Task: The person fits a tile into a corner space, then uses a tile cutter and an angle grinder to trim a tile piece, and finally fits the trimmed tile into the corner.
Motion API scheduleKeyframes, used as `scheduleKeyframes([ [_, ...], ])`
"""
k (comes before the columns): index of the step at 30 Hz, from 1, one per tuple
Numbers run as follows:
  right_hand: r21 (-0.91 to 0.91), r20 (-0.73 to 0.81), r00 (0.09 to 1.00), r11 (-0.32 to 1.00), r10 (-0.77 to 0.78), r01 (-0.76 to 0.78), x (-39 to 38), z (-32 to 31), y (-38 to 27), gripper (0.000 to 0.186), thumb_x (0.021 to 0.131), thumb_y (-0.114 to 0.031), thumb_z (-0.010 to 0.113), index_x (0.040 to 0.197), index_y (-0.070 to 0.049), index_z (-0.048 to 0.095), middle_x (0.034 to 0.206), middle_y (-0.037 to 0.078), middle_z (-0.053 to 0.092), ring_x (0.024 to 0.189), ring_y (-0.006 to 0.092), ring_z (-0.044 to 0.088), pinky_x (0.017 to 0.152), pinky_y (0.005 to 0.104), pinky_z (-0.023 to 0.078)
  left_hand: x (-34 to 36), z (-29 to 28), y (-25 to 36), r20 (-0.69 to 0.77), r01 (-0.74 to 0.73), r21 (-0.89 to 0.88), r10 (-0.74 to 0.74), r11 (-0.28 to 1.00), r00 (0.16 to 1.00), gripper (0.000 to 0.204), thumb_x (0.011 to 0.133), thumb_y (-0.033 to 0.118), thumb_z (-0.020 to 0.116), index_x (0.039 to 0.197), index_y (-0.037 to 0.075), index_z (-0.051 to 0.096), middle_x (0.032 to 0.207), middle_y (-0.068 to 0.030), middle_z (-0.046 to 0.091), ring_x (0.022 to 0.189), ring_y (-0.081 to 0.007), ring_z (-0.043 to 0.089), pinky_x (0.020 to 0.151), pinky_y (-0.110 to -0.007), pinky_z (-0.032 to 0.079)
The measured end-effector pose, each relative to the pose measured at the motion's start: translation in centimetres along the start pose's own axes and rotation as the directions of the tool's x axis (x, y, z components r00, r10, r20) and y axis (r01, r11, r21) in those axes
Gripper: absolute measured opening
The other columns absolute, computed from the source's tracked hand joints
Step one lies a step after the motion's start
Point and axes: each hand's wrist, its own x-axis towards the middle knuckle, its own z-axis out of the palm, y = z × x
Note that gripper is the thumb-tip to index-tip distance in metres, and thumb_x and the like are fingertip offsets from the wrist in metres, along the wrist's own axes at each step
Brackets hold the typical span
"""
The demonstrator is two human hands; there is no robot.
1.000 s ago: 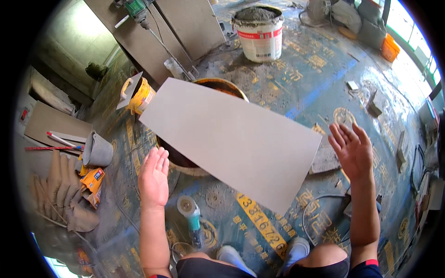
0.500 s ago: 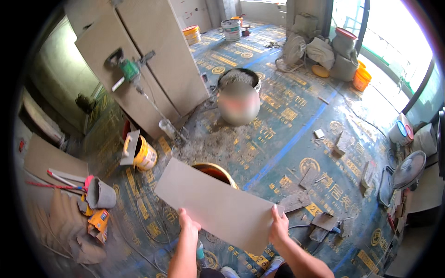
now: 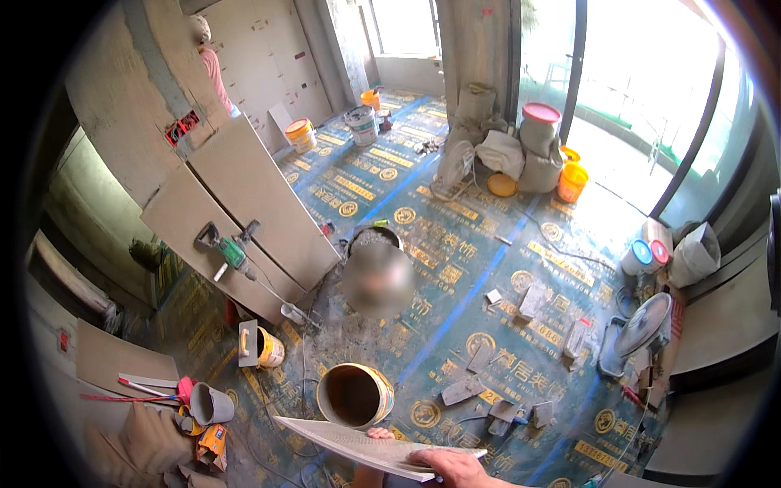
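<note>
A grey rectangular tile is held low in front of me, tilted so that I see it almost edge-on. My left hand is closed on it, with its fingers showing at the far long edge and the rest mostly hidden behind the tile. Toward the right end, my right hand grips the tile, fingers over its near side. Just beyond the tile stands an open bucket with a dark inside. Past that is a dark-rimmed bucket of grey mortar, partly covered by a blurred patch.
Large boards lean at the left with a green power mixer against them. A yellow bucket holds a trowel. Tile offcuts and a fan lie rightward. Another person's pink sleeve shows behind the pillar.
The tile has turned from broad face toward me to nearly edge-on and sits lower in view. Both hands shifted their grip along it. My view has tilted up, showing more of the room.
</note>
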Motion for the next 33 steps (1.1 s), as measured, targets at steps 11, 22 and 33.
scheduleKeyframes([
  [11, -0.621, 0.033, 0.81, 0.647, 0.585, -0.442, 4.3, -15.2, 16.4, 0.044, 0.078, -0.033, 0.073, 0.112, -0.006, 0.065, 0.112, 0.016, 0.066, 0.096, 0.0313, 0.067, 0.085, 0.0405, 0.053, 23.3, 17.1, 4.4, 0.415, -0.078, -0.008, 0.074, 0.997, 0.907, 0.027, 0.096, 0.022, 0.048, 0.085, 0.005, 0.066, 0.083, -0.0059, 0.066, 0.081, -0.0165, 0.06, 0.081, -0.031, 0.045],
  [22, 0.395, -0.101, 0.309, 0.323, 0.946, -0.86, 16.9, -29.0, 30.4, 0.027, 0.088, -0.024, 0.065, 0.099, 0.001, 0.066, 0.084, 0.008, 0.07, 0.074, 0.0175, 0.069, 0.063, 0.0317, 0.05, 48.2, 39.4, 16.1, 0.713, -0.577, 0.354, 0.186, 0.736, 0.676, 0.018, 0.095, 0.026, 0.05, 0.089, 0.009, 0.051, 0.081, -0.0079, 0.055, 0.077, -0.0235, 0.055, 0.079, -0.039, 0.046],
  [33, 0.718, 0.208, 0.053, -0.115, 0.977, -0.686, 24.8, -30.2, 43.6, 0.017, 0.093, -0.023, 0.059, 0.092, -0.006, 0.057, 0.077, 0.01, 0.061, 0.066, 0.0239, 0.064, 0.053, 0.0368, 0.048, 63.8, 51.5, 20.6, 0.202, -0.159, 0.978, 0.774, -0.132, 0.6, 0.044, 0.093, 0.038, 0.051, 0.103, -0.004, 0.055, 0.09, -0.0203, 0.062, 0.082, -0.0316, 0.06, 0.072, -0.039, 0.051],
])
